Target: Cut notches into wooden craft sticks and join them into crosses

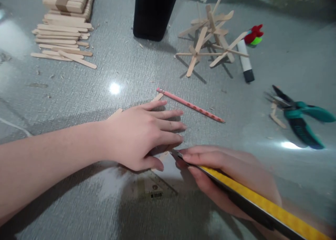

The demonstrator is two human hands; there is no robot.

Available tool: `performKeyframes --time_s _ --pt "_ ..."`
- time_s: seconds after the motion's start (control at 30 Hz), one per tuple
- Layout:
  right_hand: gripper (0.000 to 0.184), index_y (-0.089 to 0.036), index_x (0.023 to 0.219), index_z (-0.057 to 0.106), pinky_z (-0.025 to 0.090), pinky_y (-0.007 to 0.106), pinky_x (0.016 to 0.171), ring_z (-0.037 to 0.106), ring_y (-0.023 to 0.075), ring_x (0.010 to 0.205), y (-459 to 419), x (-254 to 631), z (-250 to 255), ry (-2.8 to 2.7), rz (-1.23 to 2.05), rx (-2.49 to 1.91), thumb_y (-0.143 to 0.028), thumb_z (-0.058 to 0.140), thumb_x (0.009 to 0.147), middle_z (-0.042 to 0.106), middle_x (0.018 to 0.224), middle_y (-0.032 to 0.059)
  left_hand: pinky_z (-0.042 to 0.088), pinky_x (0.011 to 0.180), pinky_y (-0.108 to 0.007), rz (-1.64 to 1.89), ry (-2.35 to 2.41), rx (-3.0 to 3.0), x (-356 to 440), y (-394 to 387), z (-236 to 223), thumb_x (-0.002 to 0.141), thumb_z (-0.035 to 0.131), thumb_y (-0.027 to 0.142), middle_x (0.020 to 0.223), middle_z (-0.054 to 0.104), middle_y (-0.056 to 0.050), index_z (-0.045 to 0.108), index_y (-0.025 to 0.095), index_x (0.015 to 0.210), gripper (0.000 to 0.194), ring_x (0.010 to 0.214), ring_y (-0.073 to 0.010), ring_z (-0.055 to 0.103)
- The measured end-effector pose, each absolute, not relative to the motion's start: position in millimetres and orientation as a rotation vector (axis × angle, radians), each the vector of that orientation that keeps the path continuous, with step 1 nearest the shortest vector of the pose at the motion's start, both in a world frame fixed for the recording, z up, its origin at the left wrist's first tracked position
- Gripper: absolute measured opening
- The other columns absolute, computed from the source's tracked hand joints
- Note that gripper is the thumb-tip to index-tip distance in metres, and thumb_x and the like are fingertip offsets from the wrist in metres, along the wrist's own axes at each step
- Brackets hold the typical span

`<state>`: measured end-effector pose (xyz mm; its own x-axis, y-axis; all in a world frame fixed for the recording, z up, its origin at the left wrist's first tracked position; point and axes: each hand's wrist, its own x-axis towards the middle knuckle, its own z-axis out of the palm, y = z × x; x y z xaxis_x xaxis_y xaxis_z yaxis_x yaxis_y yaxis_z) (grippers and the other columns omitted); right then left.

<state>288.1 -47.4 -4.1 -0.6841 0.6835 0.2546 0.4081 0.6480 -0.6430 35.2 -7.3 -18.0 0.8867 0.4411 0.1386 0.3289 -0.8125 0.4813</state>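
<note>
My left hand [139, 131] lies flat with its fingers spread, pressing on wooden craft sticks. One stick end [158, 97] pokes out past the index finger, another bit shows by the wrist; the rest is hidden under the palm. A yellow and black utility knife [244, 194] is gripped in my right hand [233, 173], its tip close to the left little finger and a pale stick piece [165, 156]. Below the left thumb lies a clear triangular ruler [157, 185]. The pink pencil [191, 105] rests just beyond my left fingertips.
Craft sticks [63, 36] lie stacked and bundled at the back left. A black container [154, 15] stands at the back middle. Crossed-stick frames [207, 40] stand beside a white marker-like tube [245, 59] and a red-and-green item [254, 35]. Teal-handled pliers [301, 115] lie right.
</note>
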Motion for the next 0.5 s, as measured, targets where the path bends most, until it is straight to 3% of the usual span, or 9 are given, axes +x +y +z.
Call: performKeyframes --time_s 0.17,0.5 --pt "0.027 -0.024 0.102 0.063 0.064 0.02 0.069 0.079 0.0143 0.073 -51.2 286.4 -4.9 -2.341 0.799 -0.874 -0.004 0.059 0.085 0.08 0.088 0.0017 0.016 0.131 -0.058 0.3 0.578 2.601 35.6 -7.6 -18.8 0.094 0.063 0.054 0.156 0.054 -0.008 0.061 0.02 0.143 0.059 0.153 -0.0358 0.038" --pt "0.026 -0.022 0.104 0.061 0.061 0.015 0.07 0.076 0.0102 0.07 -52.1 283.9 -3.2 -2.348 0.836 -0.804 -0.004 0.057 0.085 0.077 0.084 0.0014 0.01 0.131 -0.06 0.207 0.621 2.545 36.7 -6.3 -13.8 0.09 0.068 0.051 0.159 0.051 -0.005 0.061 0.023 0.144 0.061 0.155 -0.0353 0.034"
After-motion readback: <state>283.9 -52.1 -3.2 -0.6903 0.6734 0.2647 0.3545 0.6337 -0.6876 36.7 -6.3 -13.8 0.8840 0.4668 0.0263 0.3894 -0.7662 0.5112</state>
